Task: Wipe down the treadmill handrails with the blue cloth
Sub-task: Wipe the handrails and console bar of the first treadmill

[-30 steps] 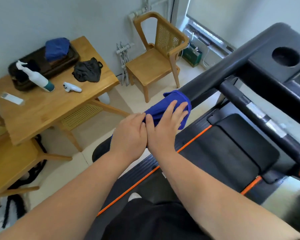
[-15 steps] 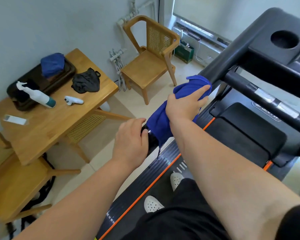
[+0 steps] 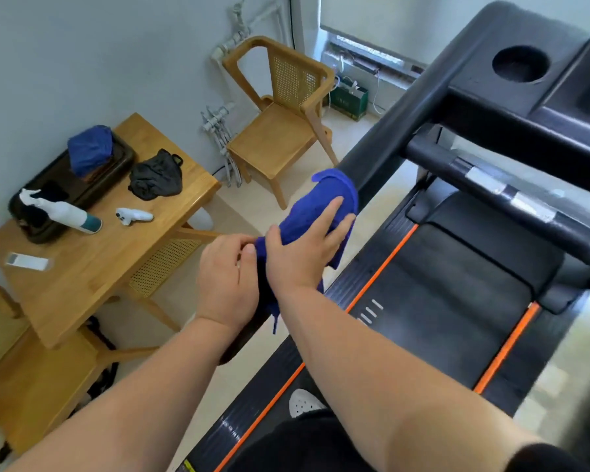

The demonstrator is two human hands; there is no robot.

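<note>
At the far left a wooden desk (image 3: 92, 284) stands against the wall. A flat white remote (image 3: 27, 261) lies near its left corner, its markings too small to read. Behind the remote is a dark tray (image 3: 123, 165). A white spray bottle (image 3: 67, 214) with a teal base lies on its side, half on the tray's rim, and shows no readable label. A folded blue bundle (image 3: 90, 149) sits on the tray. Just right of the bottle lie a white handheld controller (image 3: 133, 216) and a crumpled black fabric (image 3: 155, 178). Farther right a wooden chair (image 3: 276, 137) with a cane back stands by the wall, and a green bag (image 3: 349, 102) sits beneath the window, its print too small to make out. In the middle, the left hand (image 3: 227, 281) grips the black handrail (image 3: 399, 131) near its lower end, with the fingers curled round it and the thumb tip touching the near edge of the blue cloth (image 3: 324, 202). The cloth is draped over the rail just above that hand. The right hand (image 3: 302, 253) lies on top of it, fingers straight and slightly spread, pressing the cloth against the rail. Right of the hands runs the treadmill belt (image 3: 440, 301), edged with orange stripes. A few short white bars (image 3: 370, 310) are printed on the side strip, and a yellow sticker (image 3: 188, 466) at the bottom edge is too blurred to read. A crossbar (image 3: 491, 189) with silver patches spans above the belt, and a round cup hole (image 3: 520, 64) sits in the console at the upper right.
</note>
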